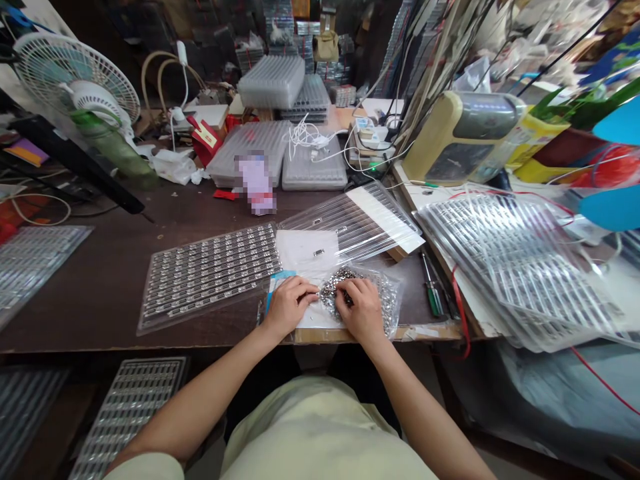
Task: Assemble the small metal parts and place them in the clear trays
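The left hand (291, 305) and right hand (361, 305) are held apart at the near side, fingers curled; whether anything is gripped cannot be told; small metal parts (345, 274) are heaped under the right; slightly farther, left, a filled plastic tray (213, 275) is laid.
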A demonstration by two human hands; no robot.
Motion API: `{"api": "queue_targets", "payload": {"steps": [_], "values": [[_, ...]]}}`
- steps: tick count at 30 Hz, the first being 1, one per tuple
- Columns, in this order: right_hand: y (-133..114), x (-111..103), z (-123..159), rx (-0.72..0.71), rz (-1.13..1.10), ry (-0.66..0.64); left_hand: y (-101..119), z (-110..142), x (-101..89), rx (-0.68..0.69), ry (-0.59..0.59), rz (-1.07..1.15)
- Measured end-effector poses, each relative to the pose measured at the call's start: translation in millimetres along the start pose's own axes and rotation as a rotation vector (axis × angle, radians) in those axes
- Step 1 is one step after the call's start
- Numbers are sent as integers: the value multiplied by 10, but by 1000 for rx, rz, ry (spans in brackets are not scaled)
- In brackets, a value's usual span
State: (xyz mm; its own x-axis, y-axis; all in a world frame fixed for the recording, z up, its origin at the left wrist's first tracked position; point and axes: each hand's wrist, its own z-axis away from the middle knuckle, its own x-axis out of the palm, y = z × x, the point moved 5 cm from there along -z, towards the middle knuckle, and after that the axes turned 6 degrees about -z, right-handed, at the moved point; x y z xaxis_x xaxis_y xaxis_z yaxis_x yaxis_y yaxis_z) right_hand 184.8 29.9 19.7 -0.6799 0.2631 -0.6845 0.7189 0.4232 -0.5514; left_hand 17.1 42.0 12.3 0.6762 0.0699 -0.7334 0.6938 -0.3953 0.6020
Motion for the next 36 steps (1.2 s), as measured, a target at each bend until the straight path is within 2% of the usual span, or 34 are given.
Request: {"api": "queue_targets", "payload": {"steps": [4,7,10,14,17,20,22,24,27,31,33,36], "values": [[17,-30,-3,15,-45,26,16,-8,-12,-11,3,49],[14,-50,-23,-3,-76,25,-8,-26,-118,-26,58,61],[-30,-25,-46,-35,-81,-5,-130,-30,-327,-82,150,-112],[-139,129,-73,-40,-98,-70,-373,60,-596,-170,211,-415],[-227,284,-99,-19,-60,-112,-500,191,-727,-196,253,-506],[-301,379,-127,-32,-30,-115,-522,266,-800,-189,301,-520],[-329,402,-134,-50,-19,-111,-480,211,-791,-164,295,-490],[-339,408,-128,-70,3,-120,-392,49,-707,-109,245,-437],[-337,402,-111,-85,28,-127,-214,-321,-461,-17,144,-366],[-354,412,-107,-95,31,-130,-69,-766,-144,-1,56,-337],[-371,413,-112,-102,44,-136,-59,-853,-102,-19,33,-334],[-362,355,-110,-112,79,-136,-81,-745,-217,-41,31,-310]]}}
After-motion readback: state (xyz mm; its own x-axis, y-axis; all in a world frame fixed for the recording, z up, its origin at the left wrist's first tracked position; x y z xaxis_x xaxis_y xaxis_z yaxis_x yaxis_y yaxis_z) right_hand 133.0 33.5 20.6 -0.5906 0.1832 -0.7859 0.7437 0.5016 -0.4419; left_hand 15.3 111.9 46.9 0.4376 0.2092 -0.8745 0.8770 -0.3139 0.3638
